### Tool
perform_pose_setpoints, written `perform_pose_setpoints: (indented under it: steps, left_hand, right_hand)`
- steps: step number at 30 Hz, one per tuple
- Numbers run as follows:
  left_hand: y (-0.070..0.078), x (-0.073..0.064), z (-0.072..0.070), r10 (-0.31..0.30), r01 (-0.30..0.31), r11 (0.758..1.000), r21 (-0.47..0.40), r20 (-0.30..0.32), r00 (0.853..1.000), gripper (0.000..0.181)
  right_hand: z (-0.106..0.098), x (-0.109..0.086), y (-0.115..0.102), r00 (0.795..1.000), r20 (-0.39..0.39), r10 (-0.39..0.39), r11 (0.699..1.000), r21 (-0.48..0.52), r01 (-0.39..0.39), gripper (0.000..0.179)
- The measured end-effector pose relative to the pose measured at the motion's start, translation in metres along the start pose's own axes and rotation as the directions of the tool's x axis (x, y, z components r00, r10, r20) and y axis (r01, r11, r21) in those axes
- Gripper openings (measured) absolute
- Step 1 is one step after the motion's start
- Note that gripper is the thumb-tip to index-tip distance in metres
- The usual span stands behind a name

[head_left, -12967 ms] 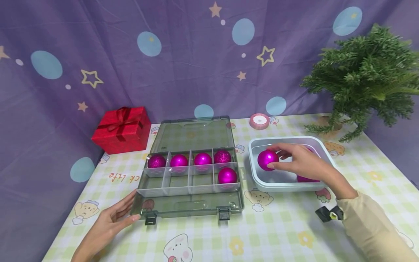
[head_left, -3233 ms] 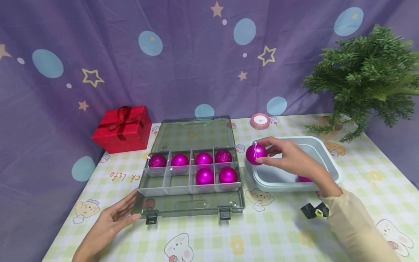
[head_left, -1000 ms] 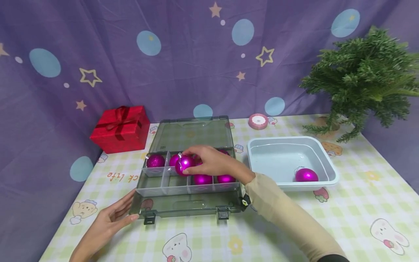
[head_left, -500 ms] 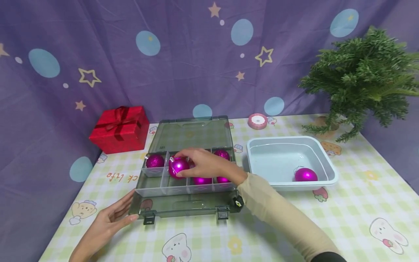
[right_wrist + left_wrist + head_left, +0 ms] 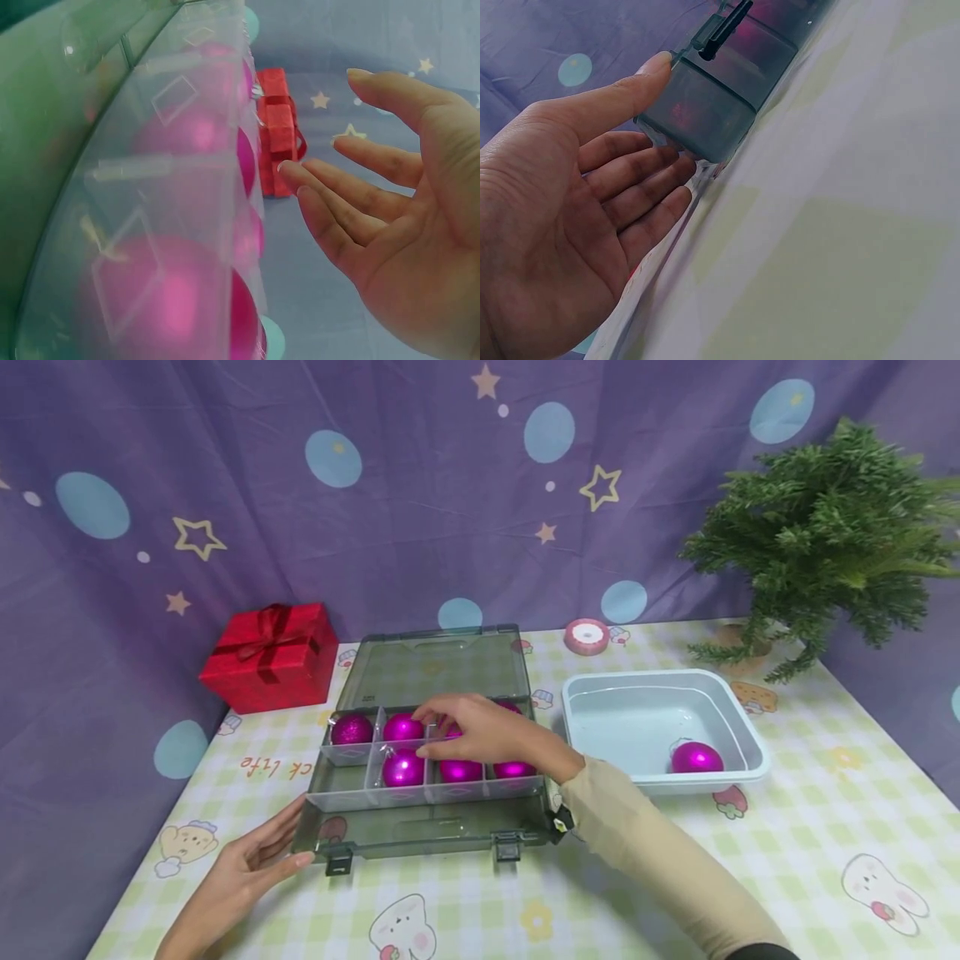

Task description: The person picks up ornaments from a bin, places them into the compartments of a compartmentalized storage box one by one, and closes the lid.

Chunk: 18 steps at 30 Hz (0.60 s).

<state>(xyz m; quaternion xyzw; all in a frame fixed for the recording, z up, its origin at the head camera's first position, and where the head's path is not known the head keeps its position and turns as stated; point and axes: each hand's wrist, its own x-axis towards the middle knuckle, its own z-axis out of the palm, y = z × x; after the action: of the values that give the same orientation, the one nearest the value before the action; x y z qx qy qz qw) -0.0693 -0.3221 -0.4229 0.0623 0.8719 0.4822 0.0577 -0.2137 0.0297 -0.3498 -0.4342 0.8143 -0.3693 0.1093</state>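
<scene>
My right hand (image 5: 476, 731) hovers over the divided storage box (image 5: 427, 827), fingers spread apart and holding nothing. Just left of its fingertips, a shiny magenta bauble (image 5: 403, 768) sits in the second front compartment from the left. Two more baubles fill the front compartments to its right; the leftmost front one (image 5: 341, 777) is empty. Baubles also sit along the back row, partly hidden by my right hand. My left hand (image 5: 243, 877) rests at the box's front left corner; in the left wrist view its thumb (image 5: 622, 97) touches the corner, the other fingers loosely extended alongside.
A pale blue tray (image 5: 622, 718) on the right holds one magenta bauble (image 5: 697, 757). Behind stand a red gift box (image 5: 273, 656), a ribbon roll (image 5: 587, 637) and a small artificial tree (image 5: 825, 543). The box's smoky lid (image 5: 442, 668) lies folded back.
Over the longer span, two baubles have joined the front row from the tray. In the last second my right hand lowers the latest, lets go and draws rightward. My left hand stays.
</scene>
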Motion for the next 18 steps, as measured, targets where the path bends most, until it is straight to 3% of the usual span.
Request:
perform_pose_setpoints:
  steps: [8,18]
  left_hand:
    - [-0.002,0.002,-0.001,-0.023,0.022,1.0,0.021,0.003,1.0,0.075]
    - [0.0,0.002,0.0,-0.026,0.026,1.0,0.018,0.004,1.0,0.076]
  right_hand:
    - [-0.017,-0.031,0.006,0.997,-0.075,0.03,0.999,0.029,-0.028,0.047]
    - [-0.039,-0.074,0.015,0.977,-0.192,0.092,0.994,0.069,-0.08,0.048]
